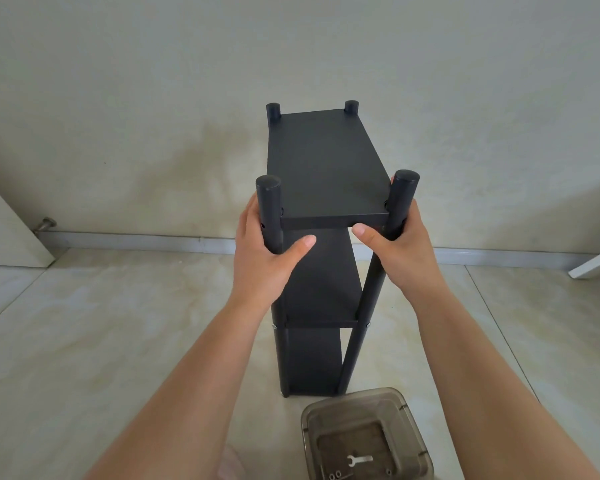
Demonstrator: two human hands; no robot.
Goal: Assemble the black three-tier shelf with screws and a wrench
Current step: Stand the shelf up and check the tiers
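- Head view shows your black shelf standing upright on the floor close to the wall, with all three boards seated between the four posts.
- Your left hand has its grip wrapped round the near left post, thumb across the front just below the top board.
- Your right hand grasps the near right post the same way, so both grips are clenched on the frame.
- Silver fasteners show at the middle board on both near posts; at the top board the near left post shows a dark hole, and you cannot tell from here whether a screw sits in it.
- Judging by this, the frame is essentially built; what seems left is checking or tightening the top joints.
- Nearest you, a clear plastic container on the floor holds the small wrench and a few loose bits of hardware, so spare screws may remain.
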